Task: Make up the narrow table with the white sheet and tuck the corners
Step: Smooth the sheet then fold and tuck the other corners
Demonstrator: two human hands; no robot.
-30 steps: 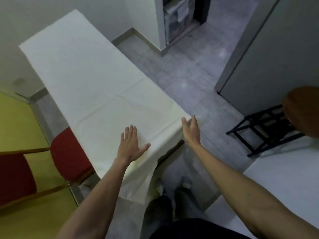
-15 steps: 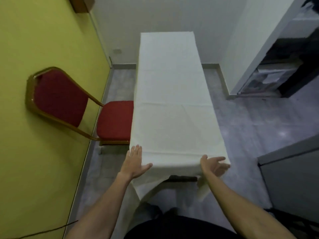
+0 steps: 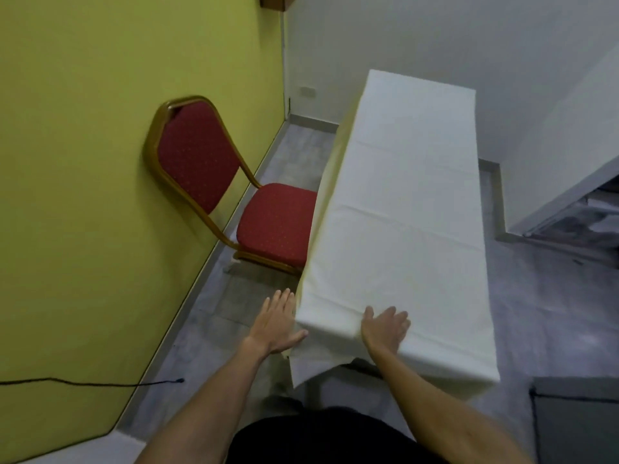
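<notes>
Beside the yellow wall [image 3: 100,162], the white sheet [image 3: 402,229] lay spread full-length; its near-left corner hung untucked. Left hand [image 3: 274,324] and right hand [image 3: 385,328] flanked it, fingers extended, gripping nothing.

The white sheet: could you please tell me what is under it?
Only a dark bit of table frame shows below the white sheet; the tabletop is fully covered.

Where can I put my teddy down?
The long white sheet is bare beyond the right hand. The red padded chair seat is free too. It's crowded at the near corner, where the left hand also is.
</notes>
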